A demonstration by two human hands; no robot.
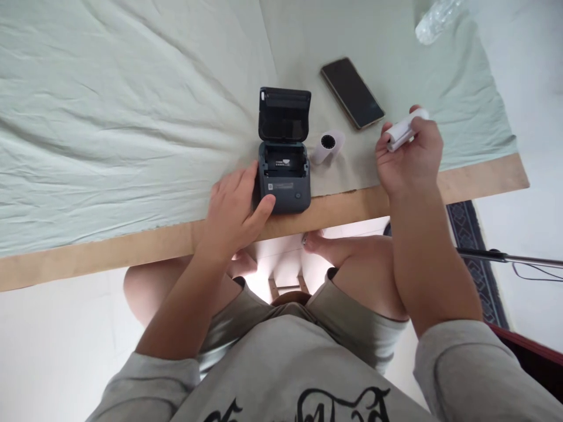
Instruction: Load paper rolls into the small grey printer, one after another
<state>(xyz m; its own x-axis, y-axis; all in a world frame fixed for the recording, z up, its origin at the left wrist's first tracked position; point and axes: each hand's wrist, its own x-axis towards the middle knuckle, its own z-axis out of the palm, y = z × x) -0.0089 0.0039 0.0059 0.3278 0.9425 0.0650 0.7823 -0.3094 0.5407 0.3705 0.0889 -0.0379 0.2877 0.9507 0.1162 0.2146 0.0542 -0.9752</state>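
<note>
A small dark-blue portable thermal printer [285,199] stands at the table's near edge with its lid [284,116] raised. Its paper bay shows, with a small label inside and no roll in it. My left hand [233,205] grips the printer's left side, thumb on the front corner and fingers along the side. Off to the right, my right hand [411,153] is closed around a white paper roll [402,132], held tilted above the cloth. Another white paper roll [324,153] with a dark core stands just right of the printer, its loose end sticking out.
A dark-screened smartphone [353,94] lies between the printer and my right hand, farther back. Clear crumpled plastic [437,22] rests at the far right. A pale green cloth [132,117] covers the table, with a bare wooden edge [153,243] in front. Below right is a thin metal pole [523,259].
</note>
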